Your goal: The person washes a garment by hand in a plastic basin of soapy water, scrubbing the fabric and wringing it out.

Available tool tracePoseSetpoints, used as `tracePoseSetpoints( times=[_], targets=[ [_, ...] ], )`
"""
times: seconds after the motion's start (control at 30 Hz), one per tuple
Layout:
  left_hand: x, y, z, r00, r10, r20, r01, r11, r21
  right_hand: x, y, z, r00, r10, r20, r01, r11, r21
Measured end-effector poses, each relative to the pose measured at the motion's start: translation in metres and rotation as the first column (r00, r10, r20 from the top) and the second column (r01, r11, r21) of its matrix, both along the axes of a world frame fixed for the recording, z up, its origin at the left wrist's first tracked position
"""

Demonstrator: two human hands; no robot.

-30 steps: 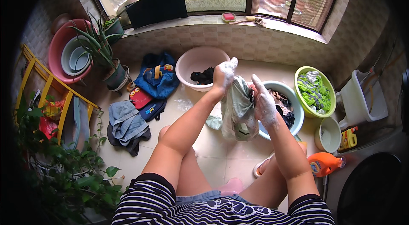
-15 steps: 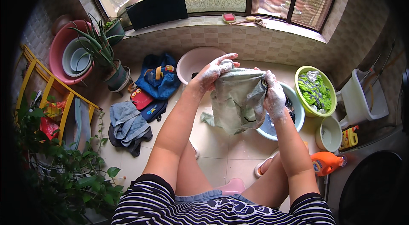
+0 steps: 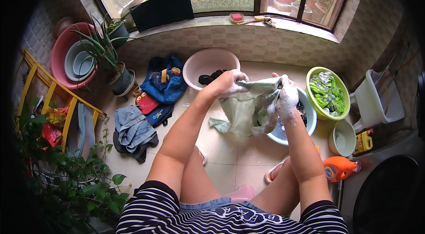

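Observation:
Between my two hands hangs a wet, pale grey-green garment (image 3: 248, 112), stretched along its upper edge; its exact kind is hard to make out. My left hand (image 3: 230, 83) is closed on the garment's left corner, with suds on the fingers. Covered in foam, my right hand (image 3: 287, 99) grips the other end. Partly hidden behind the garment and my right hand is a light blue basin (image 3: 312, 123) with dark cloth and water in it. A pink basin (image 3: 191, 72) holding dark items (image 3: 210, 77) stands beyond my left hand.
A yellow-green basin (image 3: 312, 74) of bright green clothes stands right, near a small pale bucket (image 3: 341, 139) and an orange detergent bottle (image 3: 338, 170). Left lie jeans (image 3: 133, 125), a red cap (image 3: 146, 102) and a blue bag (image 3: 170, 83). Potted plants (image 3: 119, 79) and a yellow rack (image 3: 48, 119) line the left.
My left hand has moved lower and closed from spread fingers into a grip on the garment. The garment's top edge is bunched tighter, and the pink basin's dark items show more.

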State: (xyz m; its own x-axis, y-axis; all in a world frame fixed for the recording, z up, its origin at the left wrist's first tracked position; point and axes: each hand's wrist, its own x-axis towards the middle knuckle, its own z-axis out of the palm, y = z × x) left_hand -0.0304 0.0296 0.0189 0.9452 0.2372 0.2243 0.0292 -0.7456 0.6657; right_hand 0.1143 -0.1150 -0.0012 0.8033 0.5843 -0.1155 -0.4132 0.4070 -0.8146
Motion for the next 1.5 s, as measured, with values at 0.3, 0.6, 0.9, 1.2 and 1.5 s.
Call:
tracePoseSetpoints(
  times=[0.3,0.6,0.9,1.2,1.5],
  targets=[
    [0.042,-0.089,-0.014,0.795,0.016,0.606,0.021,0.998,-0.054,0.003,-0.006,-0.044,0.839,0.487,-0.243,-0.441,0.87,0.22],
    [0.035,-0.068,-0.029,0.764,0.141,0.629,-0.345,0.914,0.214,-0.049,0.003,-0.007,0.763,0.522,-0.381,-0.498,0.851,0.167],
    [0.039,-0.047,-0.028,0.776,0.132,0.617,-0.395,0.864,0.312,-0.058,0.008,-0.032,0.821,0.46,-0.339,-0.401,0.886,0.232],
    [0.039,-0.041,-0.027,0.79,0.173,0.589,-0.404,0.869,0.286,-0.065,0.008,-0.014,0.781,0.461,-0.421,-0.411,0.887,0.209],
    [0.04,-0.055,-0.017,0.758,0.143,0.636,-0.362,0.904,0.229,-0.05,0.005,-0.023,0.664,0.62,-0.419,-0.522,0.785,0.334]
  ],
)
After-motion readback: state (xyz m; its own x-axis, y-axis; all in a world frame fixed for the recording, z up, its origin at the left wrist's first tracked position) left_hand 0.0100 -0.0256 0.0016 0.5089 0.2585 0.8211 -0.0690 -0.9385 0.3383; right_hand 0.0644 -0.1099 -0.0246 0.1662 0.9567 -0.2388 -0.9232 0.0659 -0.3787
